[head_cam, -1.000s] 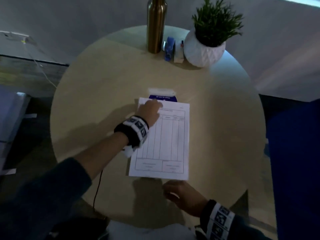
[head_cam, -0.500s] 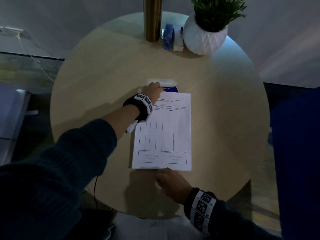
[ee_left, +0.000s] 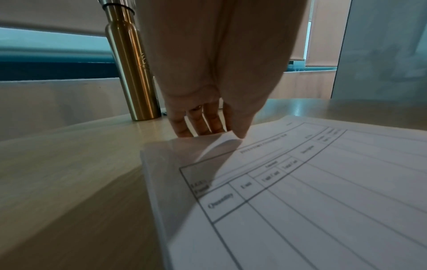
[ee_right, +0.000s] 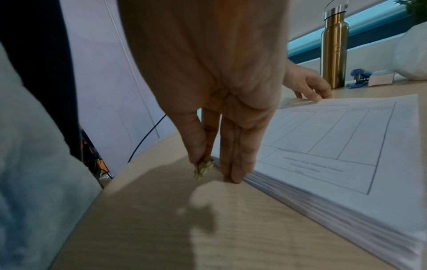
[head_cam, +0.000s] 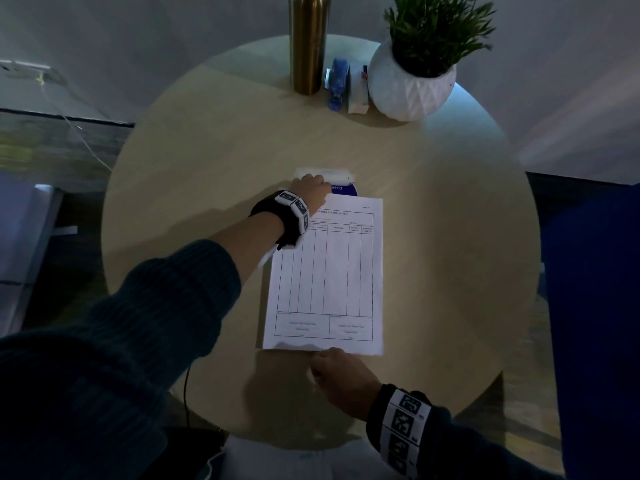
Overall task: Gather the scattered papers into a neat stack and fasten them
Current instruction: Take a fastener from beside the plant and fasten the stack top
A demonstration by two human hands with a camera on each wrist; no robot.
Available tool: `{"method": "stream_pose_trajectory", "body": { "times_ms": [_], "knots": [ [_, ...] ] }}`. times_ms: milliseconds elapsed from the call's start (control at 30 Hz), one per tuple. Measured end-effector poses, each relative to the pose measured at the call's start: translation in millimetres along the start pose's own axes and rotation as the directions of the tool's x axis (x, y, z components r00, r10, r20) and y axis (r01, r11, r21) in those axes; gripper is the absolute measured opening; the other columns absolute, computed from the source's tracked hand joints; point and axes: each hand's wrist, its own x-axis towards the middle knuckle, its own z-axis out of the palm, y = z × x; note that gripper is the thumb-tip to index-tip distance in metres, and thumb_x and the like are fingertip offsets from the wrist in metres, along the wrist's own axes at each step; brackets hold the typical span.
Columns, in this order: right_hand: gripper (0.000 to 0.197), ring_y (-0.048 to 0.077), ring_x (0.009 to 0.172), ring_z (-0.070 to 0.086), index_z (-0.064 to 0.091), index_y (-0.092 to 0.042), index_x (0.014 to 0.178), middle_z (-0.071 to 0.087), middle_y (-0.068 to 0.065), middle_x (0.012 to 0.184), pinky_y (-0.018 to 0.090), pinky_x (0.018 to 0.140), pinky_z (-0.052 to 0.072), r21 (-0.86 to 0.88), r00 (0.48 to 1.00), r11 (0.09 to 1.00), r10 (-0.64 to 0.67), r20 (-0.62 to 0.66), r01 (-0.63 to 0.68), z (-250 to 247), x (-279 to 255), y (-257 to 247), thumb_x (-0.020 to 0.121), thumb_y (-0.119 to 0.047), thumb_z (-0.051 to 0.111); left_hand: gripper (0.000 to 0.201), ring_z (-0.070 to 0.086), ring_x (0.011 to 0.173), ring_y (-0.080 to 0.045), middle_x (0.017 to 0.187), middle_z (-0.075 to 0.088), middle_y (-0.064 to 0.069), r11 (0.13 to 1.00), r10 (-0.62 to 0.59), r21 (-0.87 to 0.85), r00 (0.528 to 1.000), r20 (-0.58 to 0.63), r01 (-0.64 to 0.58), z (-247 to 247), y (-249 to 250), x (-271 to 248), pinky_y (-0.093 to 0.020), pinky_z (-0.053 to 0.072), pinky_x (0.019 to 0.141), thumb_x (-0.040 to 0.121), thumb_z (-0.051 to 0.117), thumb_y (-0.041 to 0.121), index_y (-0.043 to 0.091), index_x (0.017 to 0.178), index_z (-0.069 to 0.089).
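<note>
A thick stack of printed forms (head_cam: 325, 271) lies in the middle of the round wooden table (head_cam: 450, 237). My left hand (head_cam: 310, 185) is at the stack's far left corner. Its straight fingers (ee_left: 198, 126) stand against the far edge and the thumb rests on the top sheet. My right hand (head_cam: 332, 367) is at the near edge, where two straight fingers (ee_right: 233, 164) press against the side of the stack (ee_right: 323, 201). Its thumb and another finger pinch a small brass-coloured piece (ee_right: 203, 169). A blue stapler (head_cam: 337, 83) lies at the back of the table.
A gold bottle (head_cam: 308, 43), a small white box (head_cam: 358, 98) and a white pot with a plant (head_cam: 412, 88) stand beside the stapler. A blue and white item (head_cam: 343, 183) sticks out from under the stack's far edge. A blue chair (head_cam: 595, 306) is on the right.
My left hand slid from the top sheet's corner to the stack's far edge. My right hand moved forward from the table's near rim until it met the stack's near edge.
</note>
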Motion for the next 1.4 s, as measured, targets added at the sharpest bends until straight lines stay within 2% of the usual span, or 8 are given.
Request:
{"method": "stream_pose_trajectory", "body": {
  "times_ms": [133, 400, 567, 700, 833, 1067, 1267, 1400],
  "knots": [
    [0.017, 0.018, 0.073, 0.042, 0.058, -0.003, 0.089, 0.061, 0.018, 0.099, 0.016, 0.052, 0.023, -0.007, 1.0, 1.0, 0.002, 0.001, -0.002, -0.1, 1.1, -0.7, 0.092, -0.004, 0.041, 0.03, 0.04, 0.124, -0.035, 0.13, 0.05, -0.017, 0.999, -0.046, 0.014, 0.998, 0.043, 0.045, 2.2, 6.3, 3.7, -0.045, 0.034, 0.099, 0.096, 0.04, 0.012, 0.002, 0.123, 0.051],
    [0.015, 0.017, 0.066, 0.037, 0.056, -0.002, 0.095, 0.057, 0.017, 0.095, 0.016, 0.05, 0.019, -0.03, 1.0, 0.999, 0.017, -0.011, -0.017, 0.4, 1.5, 2.6, 0.093, -0.005, 0.041, 0.034, 0.05, 0.117, -0.031, 0.123, 0.054, -0.015, 0.989, 0.01, -0.148, 1.0, -0.012, -0.012, 6.4, -6.9, -0.4, -0.039, 0.037, 0.095, 0.098, 0.036, 0.014, 0.007, 0.128, 0.05],
    [0.017, 0.02, 0.075, 0.045, 0.059, -0.001, 0.092, 0.061, 0.017, 0.098, 0.027, 0.062, 0.043, -0.004, 1.0, 1.0, 0.018, 0.005, -0.018, -1.9, 3.9, 4.7, 0.091, -0.003, 0.042, 0.034, 0.049, 0.071, -0.025, 0.076, 0.046, -0.01, 0.946, -0.048, -0.324, 0.992, -0.12, 0.007, 21.4, -16.7, -0.5, -0.031, 0.031, 0.063, 0.096, 0.036, 0.037, 0.011, 0.081, 0.051],
    [0.021, 0.029, 0.088, 0.059, 0.063, 0.002, 0.094, 0.061, 0.017, 0.102, 0.038, 0.076, 0.049, 0.024, 1.0, 1.0, 0.003, 0.019, -0.004, -2.0, 6.6, 12.0, 0.089, -0.003, 0.043, 0.029, 0.061, 0.086, -0.027, 0.096, 0.067, -0.019, 0.878, 0.003, -0.471, 0.984, -0.178, -0.088, 16.9, -21.3, -4.9, -0.034, 0.044, 0.081, 0.091, 0.051, 0.004, 0.005, 0.117, 0.064],
    [0.019, 0.03, 0.094, 0.06, 0.066, 0.002, 0.093, 0.061, 0.016, 0.105, 0.039, 0.084, 0.051, 0.095, 1.0, 0.995, 0.023, 0.021, -0.025, -6.9, 11.6, 19.7, 0.087, -0.005, 0.049, 0.029, 0.065, 0.099, -0.031, 0.109, 0.069, -0.019, 0.854, -0.002, -0.509, 0.979, -0.203, -0.104, 16.2, -23.0, -4.9, -0.025, 0.044, 0.087, 0.087, 0.057, 0.001, 0.003, 0.115, 0.064],
    [0.009, 0.01, 0.074, 0.063, 0.073, -0.006, 0.086, 0.073, 0.009, 0.091, 0.013, 0.069, 0.051, 0.462, 0.989, 0.887, 0.052, -0.138, 0.018, -53.8, 22.4, 30.5, 0.081, -0.012, 0.069, 0.03, 0.065, 0.096, -0.031, 0.105, 0.069, -0.021, 0.844, 0.016, -0.525, 0.983, -0.185, -0.112, 17.0, -26.9, -2.3, -0.023, 0.04, 0.082, 0.088, 0.055, 0.0, 0.002, 0.117, 0.063],
    [0.01, 0.014, 0.06, 0.064, 0.072, 0.001, 0.079, 0.073, 0.016, 0.074, 0.026, 0.066, 0.058, 0.666, 0.848, 0.746, 0.348, -0.399, 0.007, -107.7, 62.0, 64.2, 0.077, -0.009, 0.072, 0.03, 0.062, 0.101, -0.032, 0.109, 0.067, -0.021, 0.841, 0.035, -0.525, 0.983, -0.183, -0.128, 16.1, -27.6, -1.1, -0.029, 0.043, 0.088, 0.09, 0.053, 0.001, 0.004, 0.118, 0.063],
    [0.011, 0.017, 0.063, 0.065, 0.068, -0.008, 0.066, 0.07, 0.01, 0.068, 0.031, 0.071, 0.059, 0.756, 0.733, 0.654, 0.502, -0.459, 0.026, -127.2, 96.3, 79.7, 0.074, -0.007, 0.075, 0.015, 0.064, 0.087, -0.035, 0.092, 0.067, -0.021, 0.82, 0.104, -0.534, 0.971, -0.215, -0.206, 18.6, -29.7, -3.2, -0.044, 0.051, 0.081, 0.087, 0.052, 0.001, 0.006, 0.095, 0.063]
  ]
}}
